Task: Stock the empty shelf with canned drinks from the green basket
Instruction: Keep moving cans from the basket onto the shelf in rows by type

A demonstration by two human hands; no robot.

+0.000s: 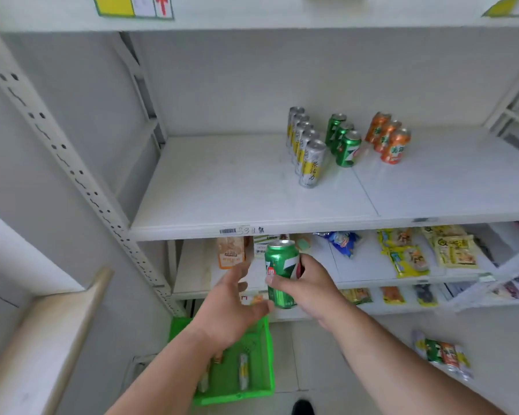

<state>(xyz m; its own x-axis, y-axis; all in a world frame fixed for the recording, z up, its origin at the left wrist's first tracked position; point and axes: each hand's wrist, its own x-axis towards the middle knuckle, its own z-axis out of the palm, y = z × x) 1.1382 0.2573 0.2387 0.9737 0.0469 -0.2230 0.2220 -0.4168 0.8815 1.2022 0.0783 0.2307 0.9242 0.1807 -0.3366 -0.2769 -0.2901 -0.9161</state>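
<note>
- One green 7UP can (282, 274) is held upright in front of the shelf (252, 187), gripped round its body by the right hand (310, 287).
- The left hand (231, 307) is spread loosely beside it, holding nothing.
- A rigid, slick can is judged best taken mid-body.

Both forearms are bare from the lower edge of the view up to the wrists; no sleeve, watch, bracelet or glove is seen on them. The left hand (228, 307) has no ring on the fingers that show. The right hand (307, 287) is also without ring or glove, and its thumbnail is short and plain. Low between the arms, a dark rounded shoe tip (302, 407) shows on the pale floor tiles; it looks black, and its details are blurred.
</note>
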